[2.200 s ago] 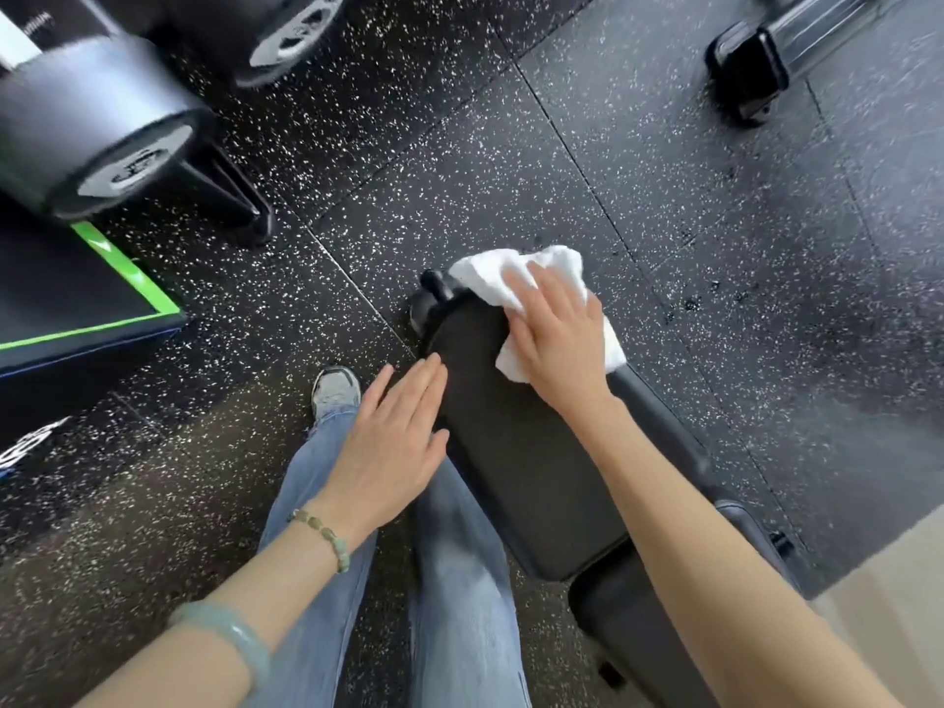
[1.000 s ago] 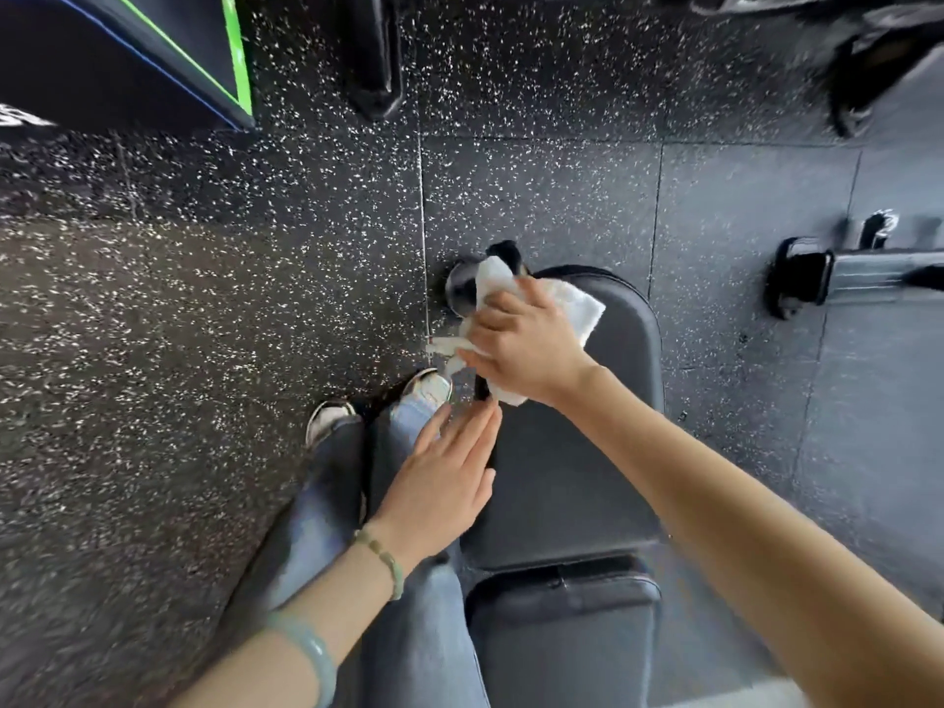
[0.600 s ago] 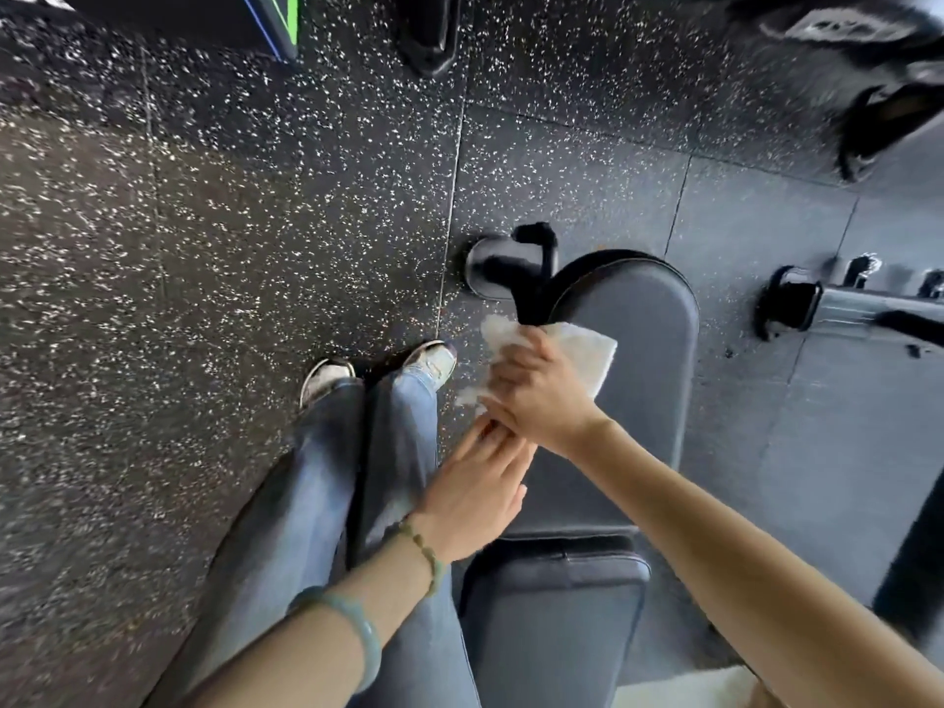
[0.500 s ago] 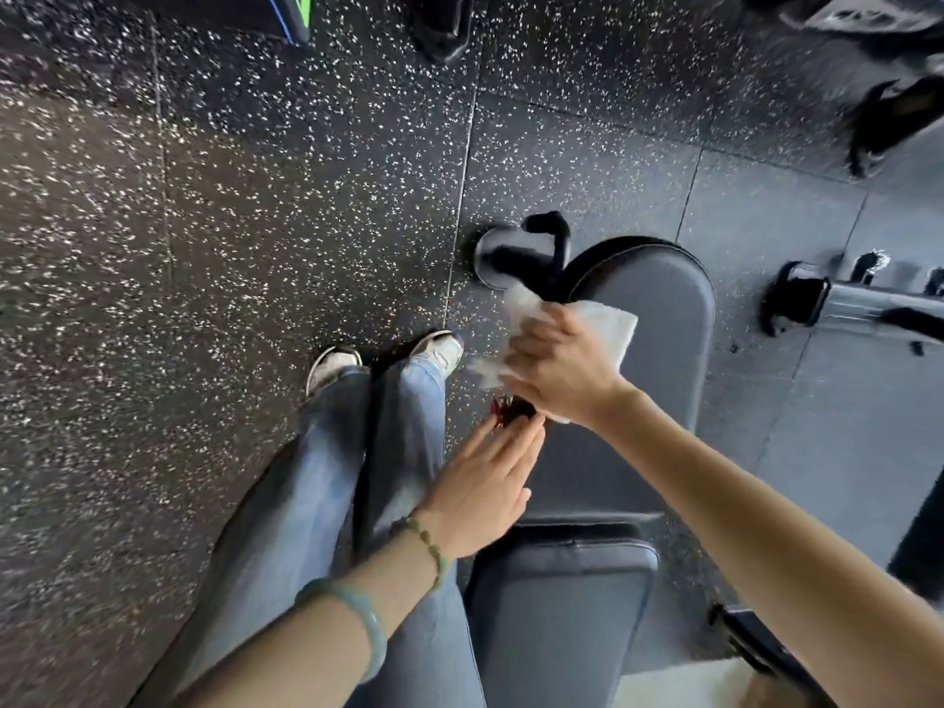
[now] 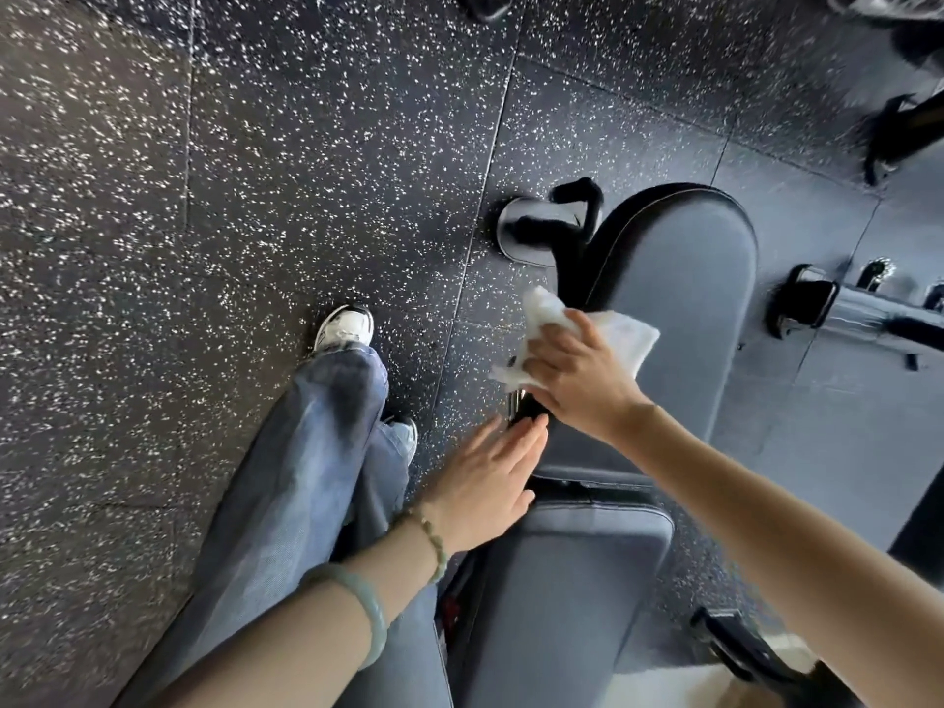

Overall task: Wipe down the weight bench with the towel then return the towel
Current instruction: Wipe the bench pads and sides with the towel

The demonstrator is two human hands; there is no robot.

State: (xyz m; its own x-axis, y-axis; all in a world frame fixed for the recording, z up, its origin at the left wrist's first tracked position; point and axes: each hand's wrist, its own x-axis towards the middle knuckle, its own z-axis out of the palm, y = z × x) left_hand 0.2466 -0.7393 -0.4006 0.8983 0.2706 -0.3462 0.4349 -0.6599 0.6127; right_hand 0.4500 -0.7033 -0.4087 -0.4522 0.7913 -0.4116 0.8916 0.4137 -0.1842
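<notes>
Bench (image 5: pixel 679 309) edge: right hand (image 5: pixel 577 380) grips towel (image 5: pixel 626 334)

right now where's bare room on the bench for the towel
Bare: the far pad between the towel and its rounded end, and the near pad right of the left hand. Crowded: the left edge under the right hand.

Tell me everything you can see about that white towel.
The towel is white, thin and crumpled, and looks like cloth. The right hand grips its bunched middle at the left edge of the bench pad. One corner lies on the pad; others stick out past the edge. The left hand does not touch it.
</notes>
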